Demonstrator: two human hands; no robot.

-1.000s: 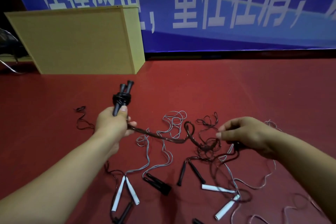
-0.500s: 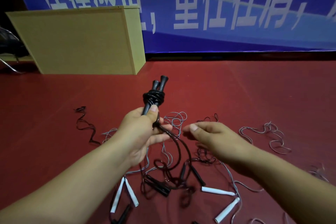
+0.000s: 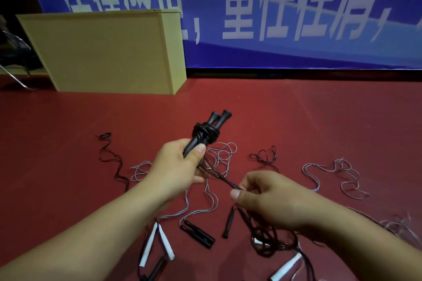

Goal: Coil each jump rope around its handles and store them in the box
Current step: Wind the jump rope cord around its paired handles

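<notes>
Winding a dark rope onto paired black handles above a red floor.
Blue banner [image 3: 296, 7] with large white Chinese characters, partly cut off; tan box [image 3: 102, 52] at the far left; bare red floor [image 3: 319, 121] to its right; loose ropes [image 3: 331, 173] strewn near. Left hand [image 3: 180, 166] grips the black handles [image 3: 205, 134]; right hand [image 3: 269, 198] pinches, seemingly, the dark rope [image 3: 219, 173].

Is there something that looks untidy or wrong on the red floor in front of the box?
Yes. Several loose jump ropes lie tangled and overlapping on the red floor, their black handles and white handles scattered. Only the black handle pair gripped by the left hand carries a coil. Nothing looks damaged.
</notes>
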